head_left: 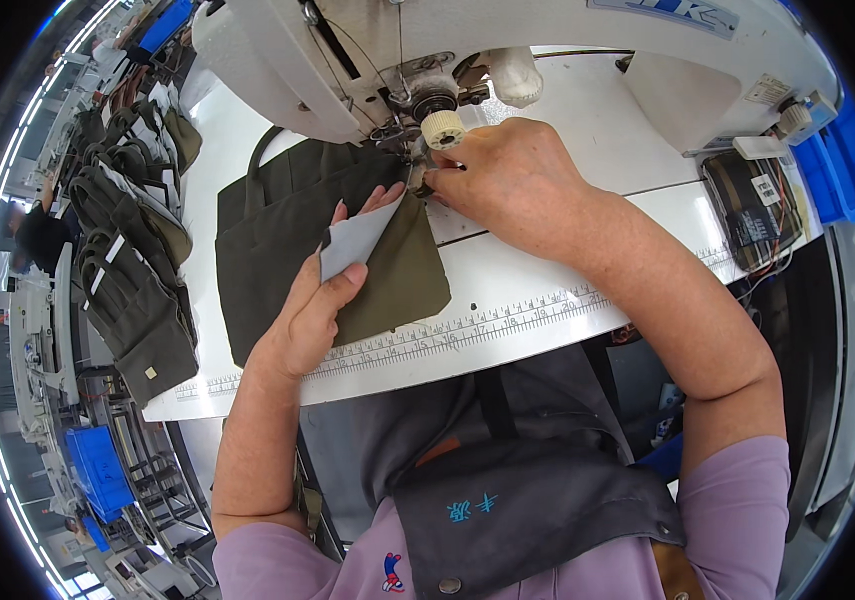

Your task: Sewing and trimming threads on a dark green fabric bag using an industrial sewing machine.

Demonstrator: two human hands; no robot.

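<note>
An olive green fabric bag piece (278, 250) lies flat on the white sewing table (548, 290), its upper right corner under the needle area of the white sewing machine (428, 60). My left hand (313, 305) rests on the fabric and pinches a grey-white patch (353, 243) between thumb and fingers. My right hand (513, 175) presses the fabric edge right beside the presser foot (416, 165), fingers curled on the cloth.
A stack of finished olive bags (133, 270) hangs off the table's left side. A ruler strip (488, 322) runs along the table's front edge. A control box with wires (753, 210) sits at right, blue bins (853, 165) beyond it.
</note>
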